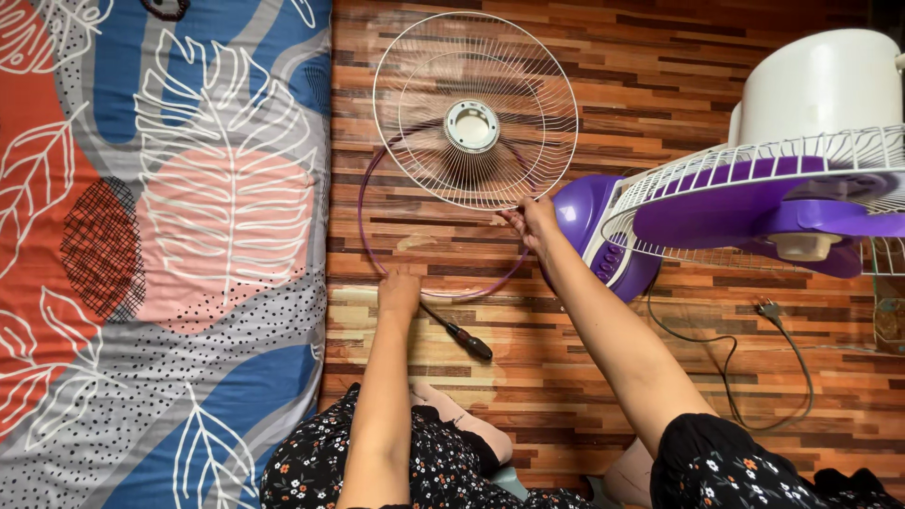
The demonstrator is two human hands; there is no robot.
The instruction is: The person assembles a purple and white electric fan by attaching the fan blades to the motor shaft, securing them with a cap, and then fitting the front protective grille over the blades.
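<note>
Down on the wooden floor (584, 377) lies a thin purple ring (370, 259), a hoop resting flat and partly tucked under a round white wire fan grille (474, 108) that lies on top of its upper half. The left hand (399, 292) presses on the ring's lower left arc, fingers curled down onto it, though I cannot tell whether they pinch it or only rest there. The right hand (531, 221) sits at the ring's right side, just where the grille's rim crosses it, fingers bunched together on that edge; what exactly they clamp is hidden. Just beside the left wrist lies a screwdriver (457, 332) with a dark handle, touching neither hand. Right of the right forearm stands a purple and white fan (754, 203), its blade still inside the rear cage, with a green cord (731, 372) trailing across the floor. Along the left runs a mattress (160, 254) with a leaf-patterned cover.
</note>
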